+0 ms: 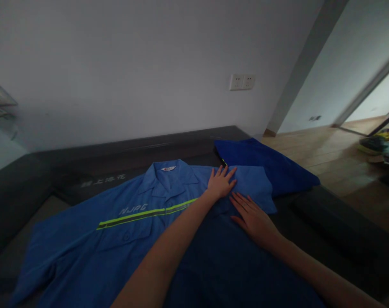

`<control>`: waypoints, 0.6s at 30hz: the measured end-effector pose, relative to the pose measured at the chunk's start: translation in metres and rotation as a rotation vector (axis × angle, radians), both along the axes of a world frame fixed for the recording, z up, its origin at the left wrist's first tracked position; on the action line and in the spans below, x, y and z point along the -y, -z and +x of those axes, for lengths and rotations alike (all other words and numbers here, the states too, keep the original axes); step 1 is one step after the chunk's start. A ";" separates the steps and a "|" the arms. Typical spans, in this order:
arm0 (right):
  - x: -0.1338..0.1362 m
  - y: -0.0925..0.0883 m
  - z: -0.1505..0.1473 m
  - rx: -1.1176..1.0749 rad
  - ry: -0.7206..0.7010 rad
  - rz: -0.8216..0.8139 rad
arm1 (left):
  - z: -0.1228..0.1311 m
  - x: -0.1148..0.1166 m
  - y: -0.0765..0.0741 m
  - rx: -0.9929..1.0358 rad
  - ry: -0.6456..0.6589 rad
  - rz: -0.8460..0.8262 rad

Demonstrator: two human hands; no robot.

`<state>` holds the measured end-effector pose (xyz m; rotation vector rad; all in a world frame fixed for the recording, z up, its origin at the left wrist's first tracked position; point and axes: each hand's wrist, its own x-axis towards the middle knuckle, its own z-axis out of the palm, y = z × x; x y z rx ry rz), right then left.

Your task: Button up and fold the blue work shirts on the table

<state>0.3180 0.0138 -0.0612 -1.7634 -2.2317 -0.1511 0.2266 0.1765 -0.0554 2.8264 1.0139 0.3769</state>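
Observation:
A blue short-sleeved work shirt (117, 239) lies spread out, collar away from me, with a yellow-green and grey stripe across its chest and a button-flap pocket. My left hand (220, 183) presses flat on the shirt near its right shoulder, fingers spread. Just below it, my right hand (250, 216) rests flat on the cloth by the sleeve, fingers stretched out. The lower right part of the shirt is in dark shade. Neither hand grips anything.
Underneath is a dark sofa-like surface (94, 194) with light lettering. A darker blue folded cloth (271, 167) lies beyond the right sleeve. Wall sockets (242, 82) sit above. Wooden floor (329, 147) extends to the right, with a pile of items (380, 143) on it.

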 end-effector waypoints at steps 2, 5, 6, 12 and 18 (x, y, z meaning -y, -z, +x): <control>0.001 0.008 0.009 0.005 0.004 -0.011 | -0.001 0.000 -0.001 0.017 0.002 -0.022; 0.001 0.012 0.018 0.016 -0.016 -0.006 | -0.002 0.000 -0.003 0.064 -0.008 -0.043; 0.001 0.013 0.018 0.020 -0.022 0.000 | -0.002 0.001 -0.004 0.088 -0.015 -0.043; -0.002 0.022 0.020 0.081 -0.048 0.063 | -0.009 0.014 -0.028 0.302 -0.029 -0.007; -0.005 0.013 0.021 0.092 -0.121 0.159 | -0.095 0.020 -0.094 0.417 0.050 0.095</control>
